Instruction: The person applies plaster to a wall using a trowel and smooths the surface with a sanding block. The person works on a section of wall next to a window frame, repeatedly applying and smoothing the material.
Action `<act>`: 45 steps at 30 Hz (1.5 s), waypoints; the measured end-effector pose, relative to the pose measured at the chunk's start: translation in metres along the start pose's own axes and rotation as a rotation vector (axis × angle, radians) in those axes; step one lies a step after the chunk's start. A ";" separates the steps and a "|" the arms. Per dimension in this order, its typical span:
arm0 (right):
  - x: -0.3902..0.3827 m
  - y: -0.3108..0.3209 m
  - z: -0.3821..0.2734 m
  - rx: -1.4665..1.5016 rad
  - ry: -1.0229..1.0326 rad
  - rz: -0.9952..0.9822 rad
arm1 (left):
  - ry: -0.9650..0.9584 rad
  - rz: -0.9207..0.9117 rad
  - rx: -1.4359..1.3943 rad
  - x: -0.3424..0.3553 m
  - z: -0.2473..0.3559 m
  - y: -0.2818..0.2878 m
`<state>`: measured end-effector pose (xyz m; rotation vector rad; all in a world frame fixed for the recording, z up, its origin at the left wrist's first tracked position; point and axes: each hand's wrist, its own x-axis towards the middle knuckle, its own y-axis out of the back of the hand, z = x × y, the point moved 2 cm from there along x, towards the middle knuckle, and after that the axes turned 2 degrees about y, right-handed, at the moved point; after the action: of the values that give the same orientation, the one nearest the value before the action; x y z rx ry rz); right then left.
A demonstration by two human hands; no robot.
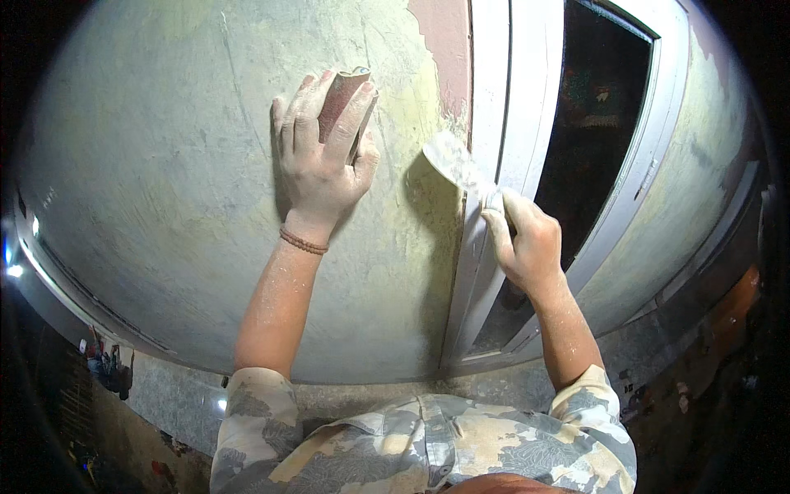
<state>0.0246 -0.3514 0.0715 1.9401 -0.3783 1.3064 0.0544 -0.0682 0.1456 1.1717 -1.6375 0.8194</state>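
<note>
My left hand (322, 156), dusted white, is closed around a block wrapped in reddish-brown sandpaper (337, 103) and lies against the patchy grey-green wall (181, 181). A beaded bracelet (303, 240) circles that wrist. To the right, my right hand (527, 235) grips the handle of a putty knife (454, 162), its wide blade smeared with white putty. The blade points up and left, in front of the wall's edge beside the white frame (492, 74). Whether the blade touches the wall I cannot tell. Its handle is mostly hidden in my fingers.
Right of the frame is a dark glass pane (597, 107). Bare pinkish wall (444, 41) shows at the top beside the frame. Low on the left, several small dark items (111, 366) lie near a pale ledge (169, 399).
</note>
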 end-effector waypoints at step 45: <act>0.029 0.018 -0.002 -0.060 0.028 0.038 | 0.049 -0.059 -0.005 -0.002 0.001 -0.003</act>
<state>0.0248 -0.3570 0.1051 1.8714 -0.4374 1.3300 0.0575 -0.0701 0.1435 1.1821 -1.5568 0.8003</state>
